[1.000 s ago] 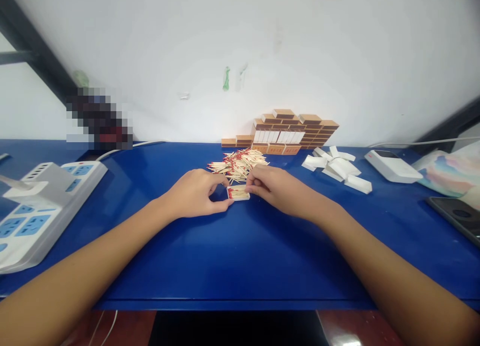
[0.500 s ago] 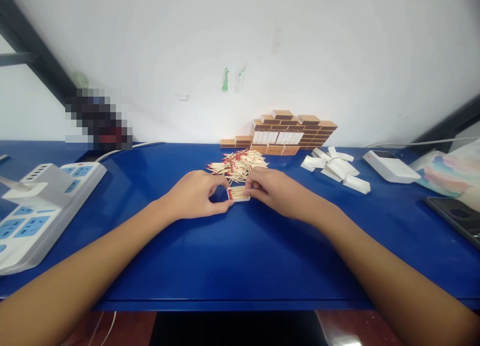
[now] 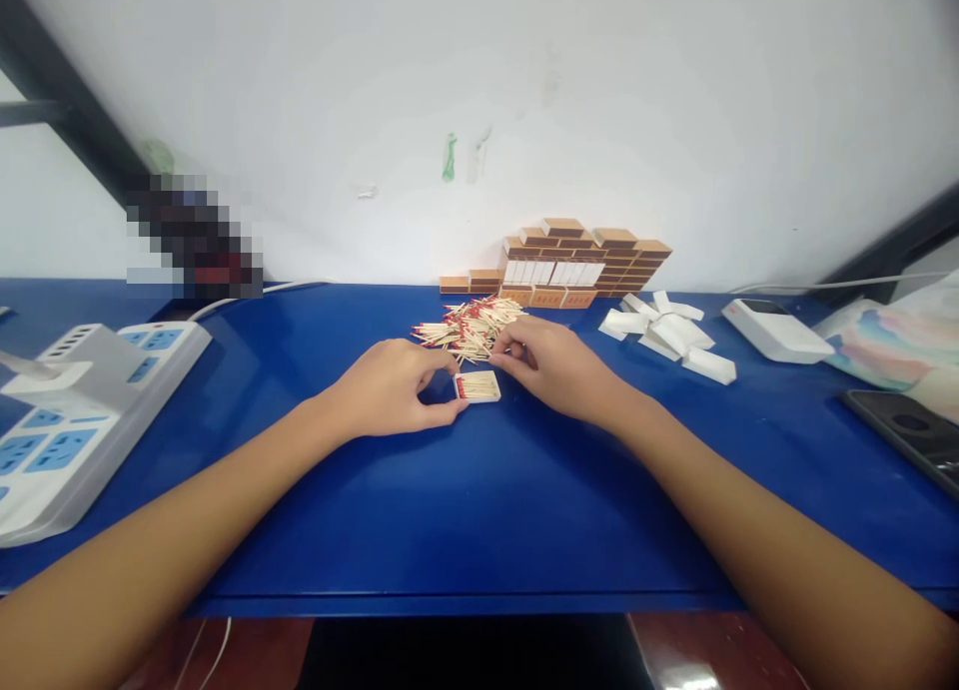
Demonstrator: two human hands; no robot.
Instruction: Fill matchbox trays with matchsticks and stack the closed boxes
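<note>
White tray (image 3: 486,400) at the centre of the frame, its long axis running left to right between the two hands; the matches (image 3: 478,384) inside lie along it, red heads leftward. The left hand (image 3: 386,387), nearer, holds the tray's left end between thumb and finger. The right hand (image 3: 560,368) stands apart, just above and right of the tray, fingertips narrowed at the lower right edge of the match pile (image 3: 469,329); whether they grip a match cannot be told. The pile lies just above the tray on the bench (image 3: 479,510).
</note>
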